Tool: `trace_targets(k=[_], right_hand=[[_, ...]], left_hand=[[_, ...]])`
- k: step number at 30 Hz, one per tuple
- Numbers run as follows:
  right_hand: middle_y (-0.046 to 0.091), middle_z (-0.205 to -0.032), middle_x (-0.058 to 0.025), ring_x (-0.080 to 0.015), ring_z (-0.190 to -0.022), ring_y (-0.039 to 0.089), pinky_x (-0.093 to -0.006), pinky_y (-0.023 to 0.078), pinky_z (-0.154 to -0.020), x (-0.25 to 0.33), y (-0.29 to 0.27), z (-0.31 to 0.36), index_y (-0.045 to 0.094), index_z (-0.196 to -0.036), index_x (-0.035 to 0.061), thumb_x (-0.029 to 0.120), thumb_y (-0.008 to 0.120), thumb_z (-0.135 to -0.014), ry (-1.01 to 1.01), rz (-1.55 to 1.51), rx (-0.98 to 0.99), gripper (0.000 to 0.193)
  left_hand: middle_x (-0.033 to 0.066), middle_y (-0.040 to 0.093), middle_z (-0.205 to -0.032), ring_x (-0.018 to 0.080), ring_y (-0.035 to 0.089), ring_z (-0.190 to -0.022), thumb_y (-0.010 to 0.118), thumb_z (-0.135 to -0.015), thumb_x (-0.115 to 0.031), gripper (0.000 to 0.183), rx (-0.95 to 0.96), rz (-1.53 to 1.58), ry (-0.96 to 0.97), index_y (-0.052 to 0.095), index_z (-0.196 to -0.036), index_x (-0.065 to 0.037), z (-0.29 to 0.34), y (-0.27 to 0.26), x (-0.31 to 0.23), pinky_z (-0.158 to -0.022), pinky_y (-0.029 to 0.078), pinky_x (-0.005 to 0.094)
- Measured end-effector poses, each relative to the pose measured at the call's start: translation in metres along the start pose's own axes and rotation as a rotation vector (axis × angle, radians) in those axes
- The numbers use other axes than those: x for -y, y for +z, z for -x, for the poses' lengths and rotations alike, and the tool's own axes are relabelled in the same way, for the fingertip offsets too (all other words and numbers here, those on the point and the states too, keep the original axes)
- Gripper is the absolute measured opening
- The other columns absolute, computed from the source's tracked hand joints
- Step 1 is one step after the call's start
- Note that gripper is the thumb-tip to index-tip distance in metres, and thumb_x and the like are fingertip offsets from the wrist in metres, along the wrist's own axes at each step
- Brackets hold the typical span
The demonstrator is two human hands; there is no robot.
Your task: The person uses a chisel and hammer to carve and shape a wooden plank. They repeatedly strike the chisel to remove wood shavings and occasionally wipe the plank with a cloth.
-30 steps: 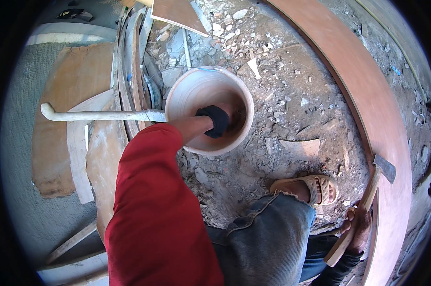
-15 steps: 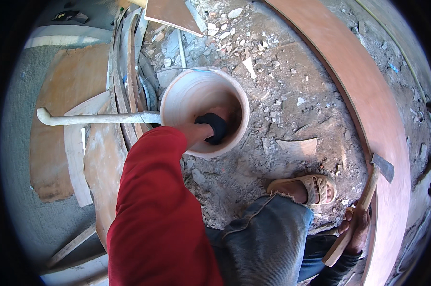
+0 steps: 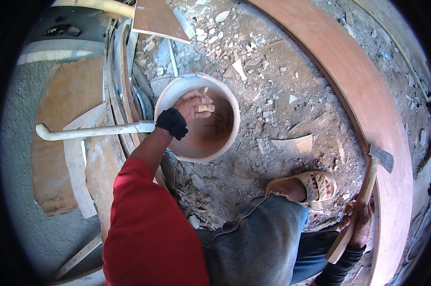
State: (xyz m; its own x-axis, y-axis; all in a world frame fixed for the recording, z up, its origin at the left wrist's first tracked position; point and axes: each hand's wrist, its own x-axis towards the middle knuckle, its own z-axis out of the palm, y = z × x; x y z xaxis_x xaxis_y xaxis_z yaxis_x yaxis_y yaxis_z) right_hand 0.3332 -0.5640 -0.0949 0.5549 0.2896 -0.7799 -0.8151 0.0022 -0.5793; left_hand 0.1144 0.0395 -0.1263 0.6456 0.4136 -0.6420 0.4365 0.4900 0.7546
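My left hand [image 3: 192,106] is over the mouth of a whitish, mud-stained bucket [image 3: 232,138], palm turned up and fingers partly curled. Small tan pieces or wraps show at its fingertips; I cannot make out what they are. A black band [image 3: 171,124] circles that wrist, below a red sleeve. Thin dark pieces like nails [image 3: 219,125] lie on the bucket's bottom. My right hand [image 3: 360,223] is closed round the wooden handle of a hatchet [image 3: 368,183]. The hatchet's metal head rests over the edge of a long reddish-brown board [image 3: 391,138].
A white pipe [image 3: 96,132] with a bent end reaches the bucket's left side. Plywood pieces [image 3: 63,138] and curved strips [image 3: 118,81] lie at the left. Rubble and wood scraps [image 3: 294,143] cover the ground. My sandalled foot [image 3: 310,186] stands right of the bucket.
My left hand has risen from deep inside the bucket to its mouth and turned palm up. The bucket appears slightly lower and further left. The right hand keeps its hold on the hatchet.
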Motion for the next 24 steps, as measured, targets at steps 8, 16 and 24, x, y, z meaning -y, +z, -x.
trace_targets(k=[8,16,24], right_hand=[[0.059,-0.073,-0.0051,-0.0135,-0.045,0.058,-0.0270,0.050,-0.038,-0.001,-0.003,-0.001,0.053,-0.126,0.0083,0.038,0.061,-0.106,-0.021,0.009,0.035,0.036],[0.059,-0.072,-0.0045,-0.0135,-0.044,0.057,-0.0267,0.049,-0.037,0.001,0.003,-0.001,0.053,-0.125,0.0082,0.038,0.061,-0.106,-0.018,0.018,-0.003,0.036],[0.059,-0.084,-0.0067,-0.0143,-0.059,0.058,-0.0283,0.052,-0.050,0.015,-0.002,0.014,0.051,-0.128,0.0035,0.037,0.059,-0.105,0.044,-0.042,0.031,0.041]], left_hand=[[0.0184,0.071,-0.121,0.0353,0.074,-0.109,0.066,-0.101,-0.007,0.015,-0.021,0.076,0.063,0.065,-0.115,-0.003,0.012,0.004,0.001,-0.088,0.066,0.0444],[0.0168,0.072,-0.120,0.0333,0.074,-0.107,0.066,-0.101,-0.008,0.016,0.006,0.075,0.056,0.067,-0.117,-0.005,0.013,0.005,0.004,-0.085,0.067,0.0436],[0.0133,0.065,-0.106,0.0198,0.063,-0.088,0.065,-0.098,-0.013,0.041,0.028,-0.176,0.261,0.056,-0.136,-0.001,0.033,0.075,-0.025,-0.071,0.055,0.0320]])
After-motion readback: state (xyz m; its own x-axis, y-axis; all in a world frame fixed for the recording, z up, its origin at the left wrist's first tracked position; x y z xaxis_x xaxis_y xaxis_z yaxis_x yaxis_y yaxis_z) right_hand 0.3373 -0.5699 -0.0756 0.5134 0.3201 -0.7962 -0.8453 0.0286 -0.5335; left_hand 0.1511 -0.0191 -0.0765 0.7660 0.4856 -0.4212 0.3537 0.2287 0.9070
